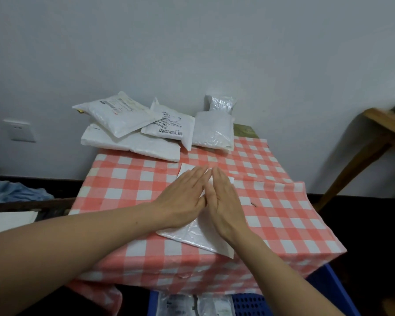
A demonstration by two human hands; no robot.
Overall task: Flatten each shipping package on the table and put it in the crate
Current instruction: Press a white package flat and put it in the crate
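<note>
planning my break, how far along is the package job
Done: some flat packages lie in the blue crate. In hand: the left hand and right hand press one package flat on the table. Left: about five more sit in the pile at the table's back.

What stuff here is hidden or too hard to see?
Head view only.
- Flat package: middle covered by the left hand and right hand pressing it.
- Blue crate: mostly hidden by the table, cut by the bottom edge.
- Labelled package at the back: print too small to read.
</note>
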